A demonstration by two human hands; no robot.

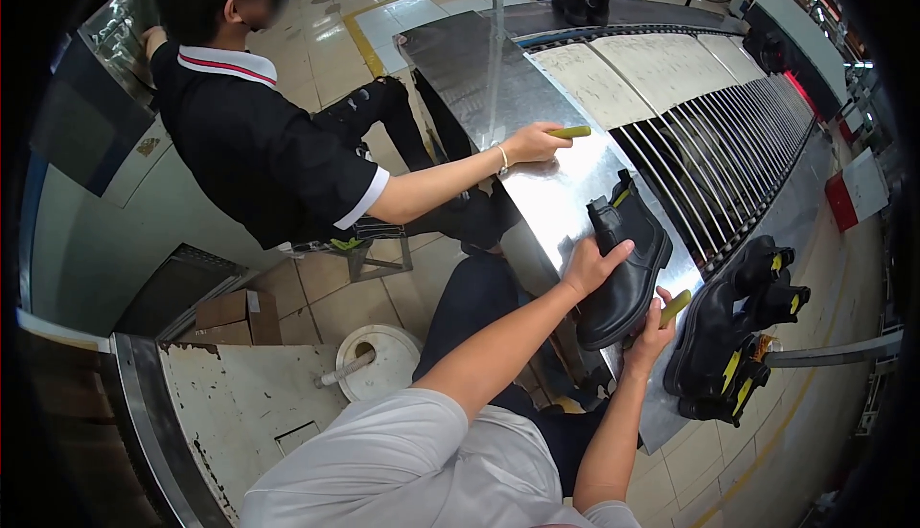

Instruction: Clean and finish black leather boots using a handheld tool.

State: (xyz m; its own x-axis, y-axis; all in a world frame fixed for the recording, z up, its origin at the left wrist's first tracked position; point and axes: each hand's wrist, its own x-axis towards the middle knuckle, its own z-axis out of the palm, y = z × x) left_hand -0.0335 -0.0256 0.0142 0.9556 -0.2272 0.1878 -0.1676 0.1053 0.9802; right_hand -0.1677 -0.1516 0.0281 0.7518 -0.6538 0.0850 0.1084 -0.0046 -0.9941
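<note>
My left hand [594, 269] is closed on a black boot [618, 293], thumb lying along its side. The boot leans over the edge of the metal worktop [532, 193], its pull loop upward and its toe toward me. Close by the toe, my right hand [650, 344] grips a short olive-green stick [676, 309]; its far end is hidden in the fingers. Several more black boots [706, 341] with yellow-green tabs stand together just right of that hand.
A co-worker [259, 145] sits at the left, one hand [537, 144] over the worktop with a similar green stick [570, 132]. Beyond the worktop runs a roller conveyor [728, 159] carrying pale panels. Another pair of boots [581, 3] stands at the back. A white bucket [391, 346] is on the floor.
</note>
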